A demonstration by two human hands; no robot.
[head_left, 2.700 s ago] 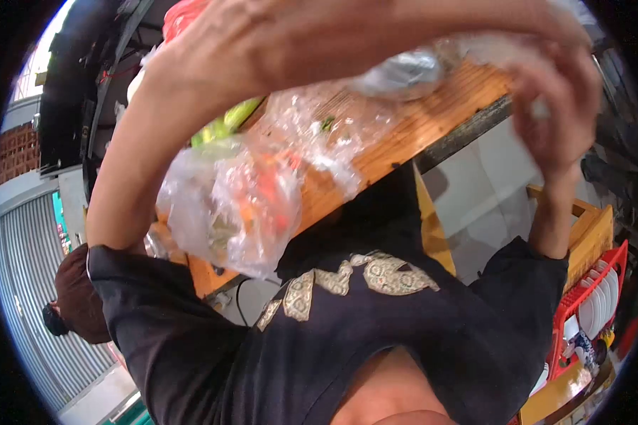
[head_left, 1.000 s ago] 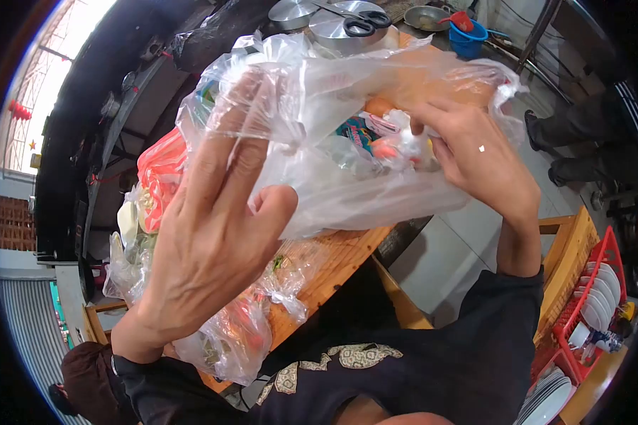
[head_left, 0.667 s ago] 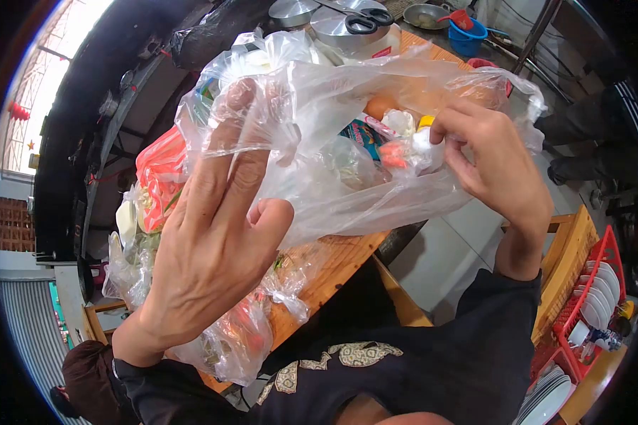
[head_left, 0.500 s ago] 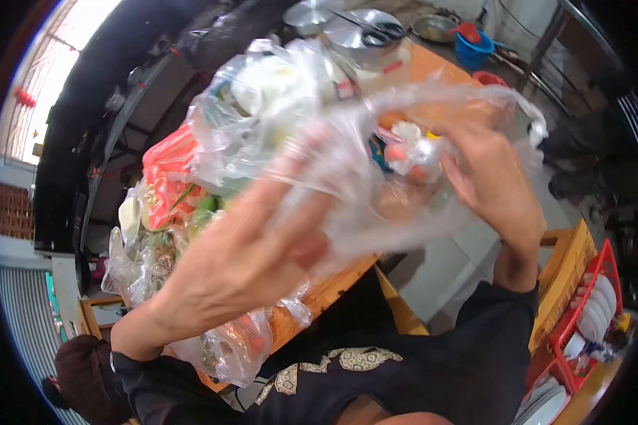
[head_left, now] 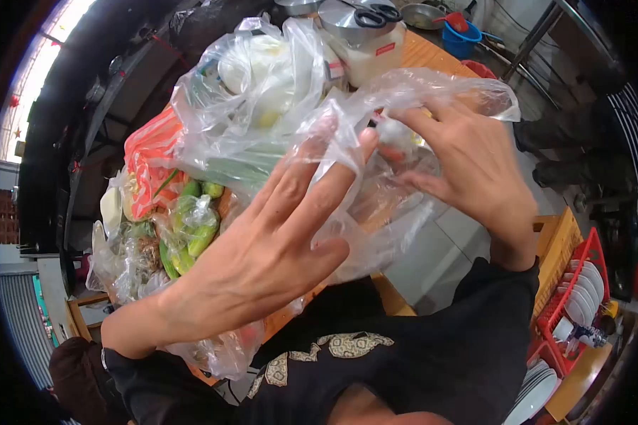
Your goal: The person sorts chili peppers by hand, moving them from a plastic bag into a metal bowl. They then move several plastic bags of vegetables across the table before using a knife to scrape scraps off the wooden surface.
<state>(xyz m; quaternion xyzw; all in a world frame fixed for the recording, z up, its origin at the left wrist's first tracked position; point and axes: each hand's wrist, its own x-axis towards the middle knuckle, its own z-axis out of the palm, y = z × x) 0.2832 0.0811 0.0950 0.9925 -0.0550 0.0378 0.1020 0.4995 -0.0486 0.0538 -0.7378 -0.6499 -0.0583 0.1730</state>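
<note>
A clear plastic bag (head_left: 397, 244) stands partly opened at the middle of the wooden table (head_left: 432, 60). My left hand (head_left: 269, 219) reaches across from the left, its fingers stretched and its thumb apart. Thin plastic lies over and between the fingertips. On the bag's other side, my right hand (head_left: 471, 159) reaches in at the mouth, fingers bent and spread from the thumb. Near its fingertips is a small wrapped whitish and reddish item (head_left: 397, 134), partly hidden by plastic. Just left of the bag sits another clear bag (head_left: 255, 92) with white contents.
Green vegetables in plastic (head_left: 191, 227) and a red-and-white striped bag (head_left: 152, 163) crowd the left. Black scissors (head_left: 377, 15) lie on a lidded container (head_left: 368, 57) behind. A blue bucket (head_left: 461, 42) and a red dish rack (head_left: 574, 304) are at the right.
My view has shifted a little. My right hand's fingers have moved left over the bag's mouth. My left fingers are spread wider, and the bag's rim has dropped at the right.
</note>
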